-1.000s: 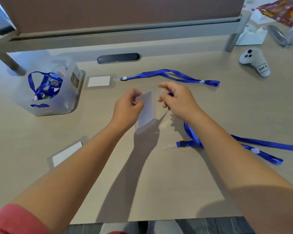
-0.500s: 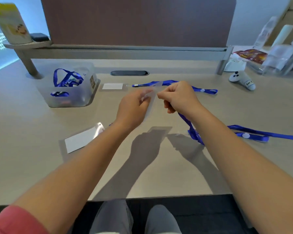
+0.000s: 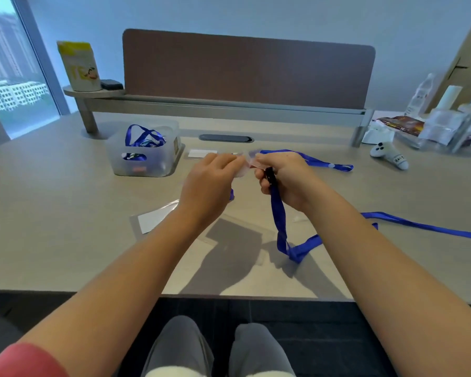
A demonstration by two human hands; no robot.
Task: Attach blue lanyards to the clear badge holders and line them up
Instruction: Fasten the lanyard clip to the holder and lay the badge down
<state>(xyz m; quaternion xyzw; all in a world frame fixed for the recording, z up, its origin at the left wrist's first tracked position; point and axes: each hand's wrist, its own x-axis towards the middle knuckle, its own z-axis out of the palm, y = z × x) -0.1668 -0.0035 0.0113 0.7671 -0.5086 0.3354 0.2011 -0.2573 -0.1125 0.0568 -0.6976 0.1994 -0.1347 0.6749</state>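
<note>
Pinching the thin, floppy badge holder [image 3: 242,170] at its top edge, both hands [image 3: 211,180] [image 3: 286,178] clamp; the limp lanyard [image 3: 279,216] seemingly hangs from right fingers.

Matt wood-look desk [image 3: 65,227], translucent plastic bin [image 3: 144,152], woven cloth lanyard [image 3: 279,219], glossy clear badge holder [image 3: 244,167]

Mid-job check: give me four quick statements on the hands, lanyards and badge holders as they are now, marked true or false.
1. Both hands, left hand and right hand, hold a clear badge holder raised off the desk. True.
2. The blue lanyard hangs from the left hand. False: it hangs from the right hand.
3. The clear bin holds no lanyards. False: blue lanyards are inside.
4. Another badge holder lies flat on the desk under the left forearm. True.
</note>
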